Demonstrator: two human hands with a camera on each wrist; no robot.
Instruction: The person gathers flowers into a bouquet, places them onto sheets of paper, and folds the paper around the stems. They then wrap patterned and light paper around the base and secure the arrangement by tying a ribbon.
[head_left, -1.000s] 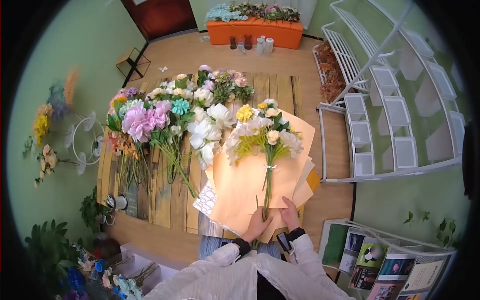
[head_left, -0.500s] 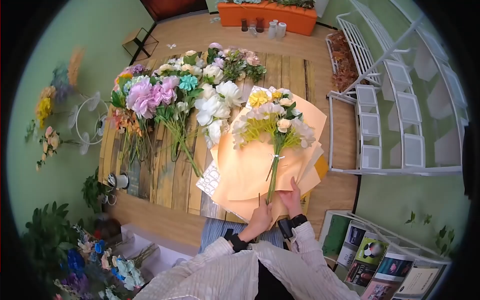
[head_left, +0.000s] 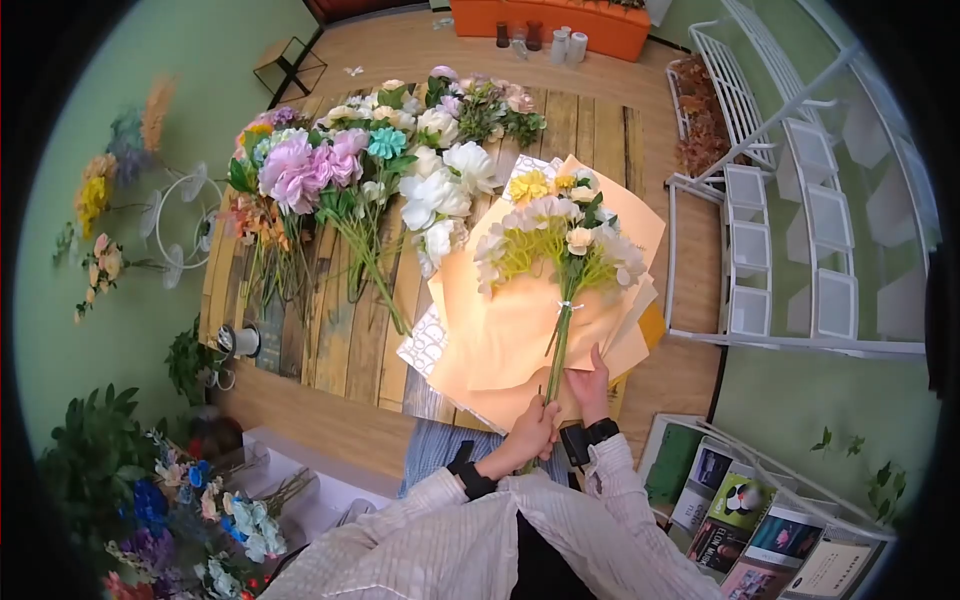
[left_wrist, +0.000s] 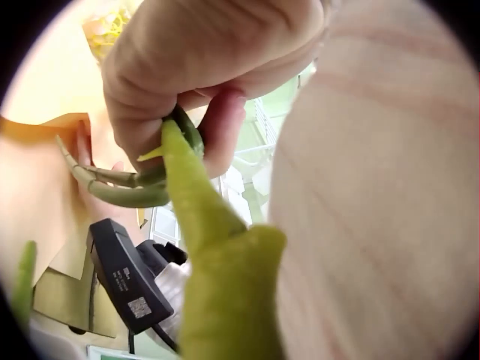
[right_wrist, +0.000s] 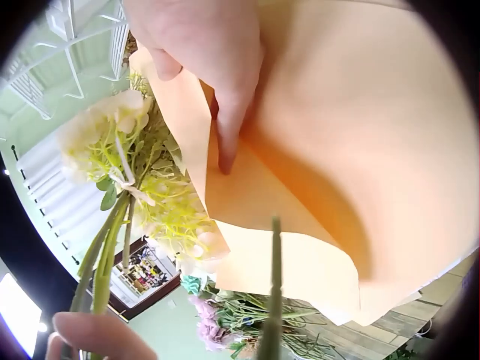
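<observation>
Peach wrapping paper (head_left: pixel 490 345) in large layered sheets lies on the brown wooden-plank desk (head_left: pixel 345 350). Over it, the bouquet of white, yellow and cream flowers (head_left: pixel 585 240), bound with a thin white tie (head_left: pixel 566 305), points its blooms away from the person. The left hand (head_left: pixel 532 431) is clamped round the lower green stems (head_left: pixel 558 360), whose cut ends jut from the fist in the left wrist view. Just beside it, the right hand (head_left: pixel 590 387) points its fingers forward, one extended finger lying straight against a paper fold. Both forearms, in off-white ribbed sleeves (head_left: pixel 400 515), reach inward.
</observation>
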